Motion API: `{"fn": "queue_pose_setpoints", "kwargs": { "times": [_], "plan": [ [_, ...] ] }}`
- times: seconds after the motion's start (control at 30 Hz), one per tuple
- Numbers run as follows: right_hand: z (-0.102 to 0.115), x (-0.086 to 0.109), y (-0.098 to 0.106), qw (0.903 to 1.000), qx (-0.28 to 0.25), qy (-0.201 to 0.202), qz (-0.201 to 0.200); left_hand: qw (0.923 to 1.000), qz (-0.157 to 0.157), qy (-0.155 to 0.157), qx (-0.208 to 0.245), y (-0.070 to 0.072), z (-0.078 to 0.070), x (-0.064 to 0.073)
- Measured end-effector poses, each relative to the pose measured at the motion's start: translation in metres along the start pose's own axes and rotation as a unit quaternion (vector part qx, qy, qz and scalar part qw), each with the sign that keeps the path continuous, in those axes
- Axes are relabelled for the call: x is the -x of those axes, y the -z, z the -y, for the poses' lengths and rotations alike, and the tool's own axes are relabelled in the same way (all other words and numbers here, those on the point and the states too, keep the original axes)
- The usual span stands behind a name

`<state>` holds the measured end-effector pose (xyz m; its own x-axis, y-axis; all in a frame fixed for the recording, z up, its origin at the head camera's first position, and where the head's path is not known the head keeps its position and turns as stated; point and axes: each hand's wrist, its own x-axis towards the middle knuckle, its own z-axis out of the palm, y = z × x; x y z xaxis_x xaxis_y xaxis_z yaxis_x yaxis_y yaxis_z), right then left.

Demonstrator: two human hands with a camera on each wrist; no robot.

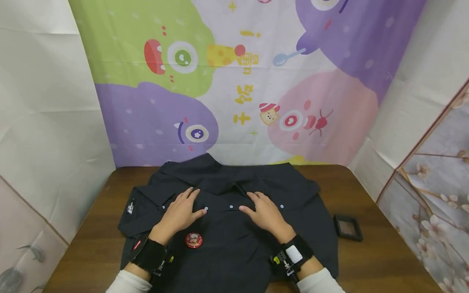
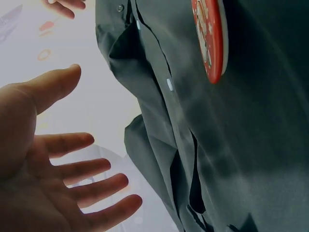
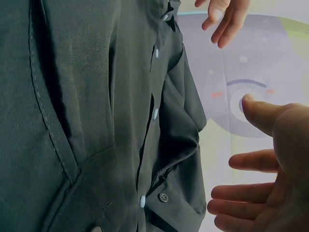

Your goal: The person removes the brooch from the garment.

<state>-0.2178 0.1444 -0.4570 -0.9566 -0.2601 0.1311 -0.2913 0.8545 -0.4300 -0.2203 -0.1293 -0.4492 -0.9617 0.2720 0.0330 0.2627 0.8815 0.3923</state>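
A dark button shirt (image 1: 227, 252) lies spread on the table, its row of pale buttons running crosswise between the hands. Above its left part is my left hand (image 1: 180, 211), palm down with fingers spread and holding nothing. My right hand (image 1: 267, 213) hovers over the right part, its fingers extended too. Both wrist views show a gap between palm and cloth. On the shirt near the left wrist sits a round red badge (image 1: 193, 240), seen edge-on in the left wrist view. One short sleeve (image 1: 137, 211) is folded out at the left, bearing a small white print.
The brown wooden table (image 1: 388, 264) carries a small black square frame or tray (image 1: 349, 237) right of the shirt. Behind the table hangs a cartoon-printed cloth (image 1: 234, 150). Pale panels (image 1: 47, 101) stand on both sides.
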Motion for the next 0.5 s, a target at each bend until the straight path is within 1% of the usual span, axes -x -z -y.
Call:
{"fn": "queue_pose_setpoints", "kwargs": {
  "times": [0.1,0.2,0.27,0.43,0.5],
  "plan": [
    [-0.0006,0.0026,-0.0033,1.0,-0.003,-0.002,-0.001,0.9999,-0.002,-0.01,0.01,-0.0032,0.0007,0.0022],
    [-0.0001,0.0034,-0.0073,1.0,-0.005,0.0,0.004,0.9997,0.008,-0.017,0.016,-0.0051,0.0018,0.0056],
    [0.0017,0.0022,-0.0094,0.9999,-0.004,0.006,0.01,0.9997,0.011,-0.016,0.017,-0.0053,0.0031,0.0078],
    [0.008,-0.0038,-0.01,0.9997,-0.006,0.022,0.007,0.9995,-0.011,-0.011,0.027,-0.0028,0.0053,0.0086],
    [0.0093,-0.0048,-0.0095,0.9997,-0.006,0.021,0.005,0.9994,-0.011,-0.013,0.029,-0.0022,0.0058,0.0078]
  ]
}}
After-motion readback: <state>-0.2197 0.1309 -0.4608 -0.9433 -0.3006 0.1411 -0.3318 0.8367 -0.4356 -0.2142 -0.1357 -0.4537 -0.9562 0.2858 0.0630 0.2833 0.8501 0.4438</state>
